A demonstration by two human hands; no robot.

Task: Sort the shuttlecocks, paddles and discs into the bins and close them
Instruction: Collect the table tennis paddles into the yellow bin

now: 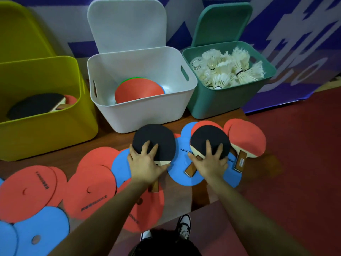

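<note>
Wooden table (184, 198), scattered discs (92, 191), open bins (140, 111)

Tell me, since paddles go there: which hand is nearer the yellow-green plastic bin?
Left. The left hand presses a black-faced paddle just right of the yellow-green plastic bin; the right hand holds another black-faced paddle farther right, before the teal bin.

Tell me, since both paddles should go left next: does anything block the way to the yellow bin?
Nothing visible does. The yellow bin has its lid up, and only flat discs lie between it and the paddles under the left hand and right hand.
</note>
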